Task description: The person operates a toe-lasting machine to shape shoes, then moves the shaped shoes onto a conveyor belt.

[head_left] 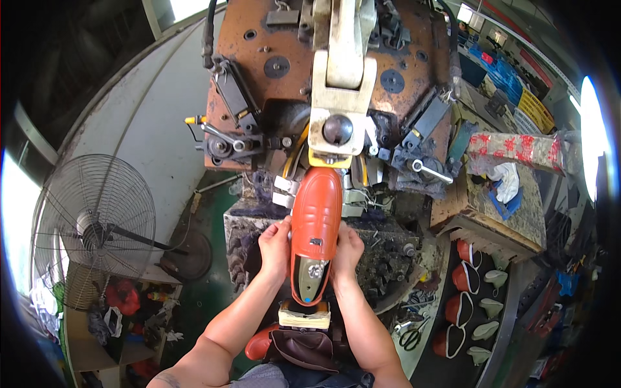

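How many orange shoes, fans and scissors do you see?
Orange shoe held by left hand and right hand: 1
Orange shoes on the rack at right: 4
Fan: 1
Scissors: 1
Total: 7

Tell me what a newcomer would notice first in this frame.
The orange shoe at centre, held sole-side up with its toe pushed into the big rusty machine above it. The left hand and right hand clasp it from both sides. A large wire-caged fan stands at the left, and rows of more orange shoes lie on a rack at the lower right.
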{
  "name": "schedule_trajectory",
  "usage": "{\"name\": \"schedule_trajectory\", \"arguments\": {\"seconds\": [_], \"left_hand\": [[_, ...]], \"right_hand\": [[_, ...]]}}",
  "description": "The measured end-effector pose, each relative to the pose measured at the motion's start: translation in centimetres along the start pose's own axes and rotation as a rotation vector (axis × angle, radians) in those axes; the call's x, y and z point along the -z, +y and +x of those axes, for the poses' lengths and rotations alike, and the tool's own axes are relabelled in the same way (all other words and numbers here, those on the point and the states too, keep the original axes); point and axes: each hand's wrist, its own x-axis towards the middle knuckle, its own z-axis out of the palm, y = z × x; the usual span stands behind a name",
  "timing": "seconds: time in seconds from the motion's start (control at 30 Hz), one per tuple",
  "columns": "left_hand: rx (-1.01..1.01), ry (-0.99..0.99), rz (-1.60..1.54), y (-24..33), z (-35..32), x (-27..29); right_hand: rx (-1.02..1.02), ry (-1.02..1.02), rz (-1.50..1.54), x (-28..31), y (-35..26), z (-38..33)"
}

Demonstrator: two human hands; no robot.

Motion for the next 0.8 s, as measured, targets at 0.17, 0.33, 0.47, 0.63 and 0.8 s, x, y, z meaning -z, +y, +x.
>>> {"name": "schedule_trajectory", "arguments": {"seconds": [0.17, 0.33, 0.47, 0.63, 0.8], "left_hand": [[-0.070, -0.149, 0.743, -4.8, -1.3, 9.0], [0.059, -0.692, 1.244, -20.4, -9.2, 21.9], [0.433, -0.467, 1.372, -13.0, -13.3, 25.7], [0.399, -0.359, 1.371, -10.2, -19.5, 29.2], [0.292, -0.327, 1.593, -2.3, -19.4, 21.6]], "right_hand": [[-0.138, -0.045, -0.080, 8.0, 2.9, -0.6], [0.000, -0.182, -0.223, 9.4, -0.1, -2.6], [0.833, -0.634, -0.526, 6.5, -12.3, -7.7], [1.275, -0.983, -0.555, 7.5, -22.9, -14.5], [1.494, -0.948, -0.351, 8.8, -24.1, -14.5]]}}
